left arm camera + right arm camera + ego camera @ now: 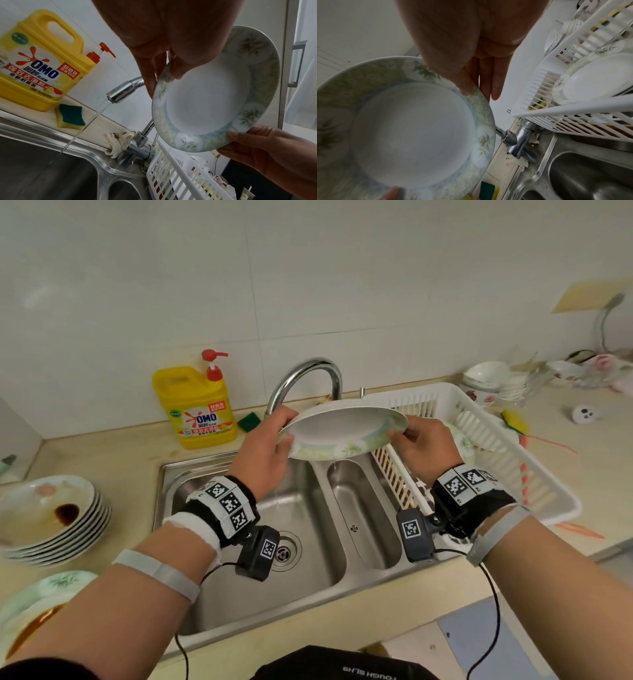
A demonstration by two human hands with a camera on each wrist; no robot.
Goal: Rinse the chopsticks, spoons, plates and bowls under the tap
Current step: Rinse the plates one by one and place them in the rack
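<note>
Both hands hold one white plate [346, 429] with a green leaf rim, tilted over the sink [260, 607] beside the tap spout [337, 381]. My left hand [270, 446] grips its left rim, thumb on the inner face. My right hand [423, 445] pinches the right rim. In the left wrist view the plate [207, 102] faces the camera and water streams from the tap [118, 93] to its left, missing it. The right wrist view shows the plate [412, 135] with my thumb on its rim. Dirty plates [51, 515] are stacked at the left.
A yellow detergent bottle [198, 409] and a green sponge [249, 421] stand behind the sink. A white drying rack [534, 474] at the right holds a rinsed plate [594, 79]. Stacked bowls [493, 381] sit behind it. Another soiled plate [41, 604] lies near left.
</note>
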